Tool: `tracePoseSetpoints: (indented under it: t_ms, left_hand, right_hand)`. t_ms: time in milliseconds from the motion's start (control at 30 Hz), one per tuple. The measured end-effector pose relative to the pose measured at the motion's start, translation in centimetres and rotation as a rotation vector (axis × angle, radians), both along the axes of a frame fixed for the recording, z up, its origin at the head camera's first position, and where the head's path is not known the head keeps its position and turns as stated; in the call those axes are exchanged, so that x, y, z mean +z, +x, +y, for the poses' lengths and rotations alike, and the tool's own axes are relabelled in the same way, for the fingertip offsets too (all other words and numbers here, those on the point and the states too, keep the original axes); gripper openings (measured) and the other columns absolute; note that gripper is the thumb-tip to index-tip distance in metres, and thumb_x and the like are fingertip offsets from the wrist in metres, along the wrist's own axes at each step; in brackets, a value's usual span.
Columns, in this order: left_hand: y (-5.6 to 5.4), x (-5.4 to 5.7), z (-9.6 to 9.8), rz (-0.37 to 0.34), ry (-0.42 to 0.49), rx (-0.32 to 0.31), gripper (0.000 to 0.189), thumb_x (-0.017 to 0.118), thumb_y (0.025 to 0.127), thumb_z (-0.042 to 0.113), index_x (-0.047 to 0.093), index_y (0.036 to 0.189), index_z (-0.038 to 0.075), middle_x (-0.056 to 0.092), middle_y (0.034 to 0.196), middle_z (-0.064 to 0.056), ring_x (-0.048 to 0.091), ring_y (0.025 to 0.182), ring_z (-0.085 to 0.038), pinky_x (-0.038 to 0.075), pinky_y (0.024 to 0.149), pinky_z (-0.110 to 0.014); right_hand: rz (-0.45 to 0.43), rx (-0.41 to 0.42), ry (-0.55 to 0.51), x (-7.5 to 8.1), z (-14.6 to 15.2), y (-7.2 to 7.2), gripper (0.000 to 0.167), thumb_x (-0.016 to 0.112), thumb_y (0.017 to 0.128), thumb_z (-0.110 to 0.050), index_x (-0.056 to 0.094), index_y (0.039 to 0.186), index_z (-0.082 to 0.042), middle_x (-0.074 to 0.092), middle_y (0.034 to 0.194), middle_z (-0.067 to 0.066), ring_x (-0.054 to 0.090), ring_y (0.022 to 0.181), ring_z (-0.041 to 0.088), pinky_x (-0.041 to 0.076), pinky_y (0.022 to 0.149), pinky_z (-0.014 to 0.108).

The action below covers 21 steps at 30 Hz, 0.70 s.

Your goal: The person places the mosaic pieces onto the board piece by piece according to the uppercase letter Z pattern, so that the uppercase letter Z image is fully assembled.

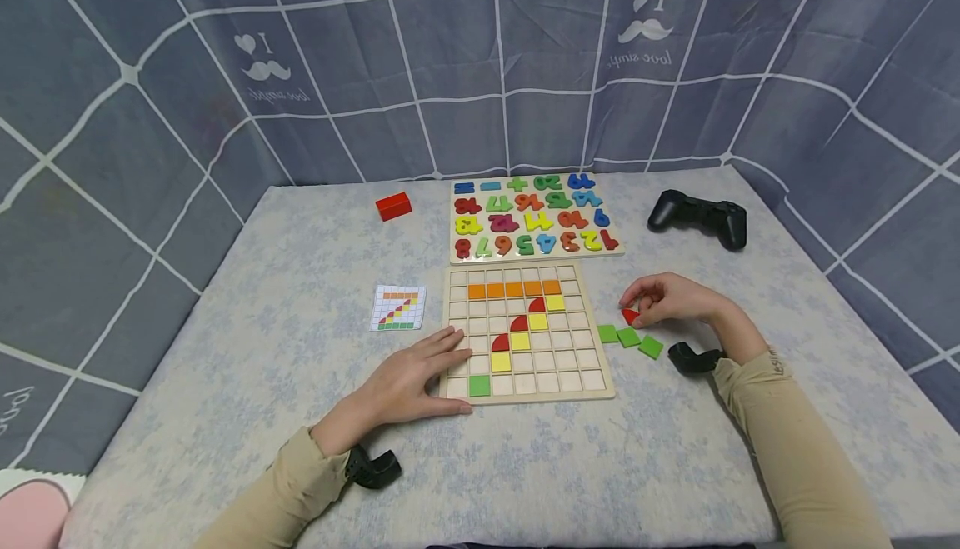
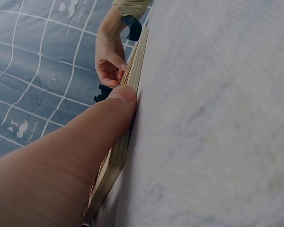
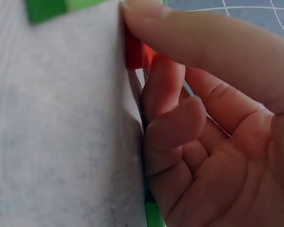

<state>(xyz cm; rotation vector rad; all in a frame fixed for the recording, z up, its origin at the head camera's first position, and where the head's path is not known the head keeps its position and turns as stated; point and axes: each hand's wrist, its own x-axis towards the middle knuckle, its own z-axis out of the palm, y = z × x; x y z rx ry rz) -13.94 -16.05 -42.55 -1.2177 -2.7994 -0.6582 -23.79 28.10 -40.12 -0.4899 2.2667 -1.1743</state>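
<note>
A wooden grid board [image 1: 558,382] lies on the table. It holds an orange row at the top, a diagonal of red quarter-rounds and yellow squares, and one green square [image 1: 479,386] at the lower left. My left hand [image 1: 408,378] rests against the board's left edge, fingers stretched over its surface; in the left wrist view the thumb [image 2: 116,106] lies along its front edge. Right of the board, my right hand [image 1: 670,299] pinches a red quarter-round piece [image 1: 629,315] between thumb and fingers, low at the table. Several loose green squares [image 1: 628,337] lie just in front of it.
A pattern card [image 1: 398,308] lies left of the board. Behind the board is a number puzzle [image 1: 536,214], with a red block [image 1: 393,207] to its left. A black game controller [image 1: 697,219] sits at the back right. Patterned cloth [image 1: 465,49] hangs around the table.
</note>
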Motion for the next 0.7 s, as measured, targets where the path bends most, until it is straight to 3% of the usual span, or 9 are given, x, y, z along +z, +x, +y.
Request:
tracePoseSetpoints:
  t_ms: [167,433,700]
  left_hand:
    - [0.0,0.0,0.0,-0.009,-0.003,-0.001,0.077,0.061,0.079,0.064,0.052,0.136,0.011,0.037,0.147,-0.009,0.028,0.138,-0.021,0.032,0.107,-0.041]
    - [0.0,0.0,-0.1,-0.004,0.0,-0.005,0.077,0.063,0.079,0.062,0.052,0.136,0.011,0.038,0.147,-0.009,0.028,0.138,-0.022,0.033,0.107,-0.041]
    - [-0.1,-0.1,0.0,0.002,0.004,-0.006,0.077,0.062,0.079,0.063,0.053,0.136,0.011,0.038,0.146,-0.01,0.028,0.138,-0.022,0.033,0.107,-0.041]
  right_hand:
    - [0.021,0.002,0.058,0.0,-0.3,0.0,0.034,0.074,0.079,-0.008,0.062,0.107,0.005,0.058,0.072,0.007,0.048,0.061,0.011,0.041,0.059,0.024]
    - [0.049,0.023,0.062,0.1,-0.7,0.1,0.028,0.074,0.078,-0.006,0.061,0.101,0.004,0.055,0.072,0.006,0.046,0.062,0.012,0.039,0.058,0.024]
    - [0.152,0.009,0.094,0.9,-2.0,0.4,0.022,0.076,0.078,-0.012,0.057,0.085,-0.002,0.062,0.075,0.004,0.05,0.062,0.013,0.041,0.06,0.026]
